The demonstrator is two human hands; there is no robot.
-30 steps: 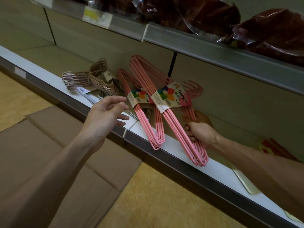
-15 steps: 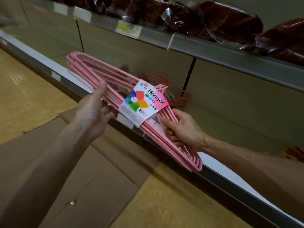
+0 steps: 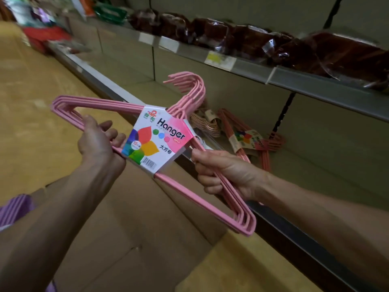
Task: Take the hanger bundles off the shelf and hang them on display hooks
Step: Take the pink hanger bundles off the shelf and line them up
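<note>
Now lifted clear of the shelf (image 3: 221, 199) and turned label-up, pink hanger bundle (image 3: 189, 188) gripped by left hand (image 3: 96, 142) and right hand (image 3: 223, 173).

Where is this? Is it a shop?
Probably a shop aisle. Long grey metal shelves carry price tags, and the pink plastic-coated hanger bundle wears a printed cardboard label with a barcode; more labelled bundles lie below.

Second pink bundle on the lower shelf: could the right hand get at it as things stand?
Probably not yet. The right hand grips the held pink bundle, so it is occupied. The second pink bundle lies uncovered on the lower shelf just beyond that hand.
</note>
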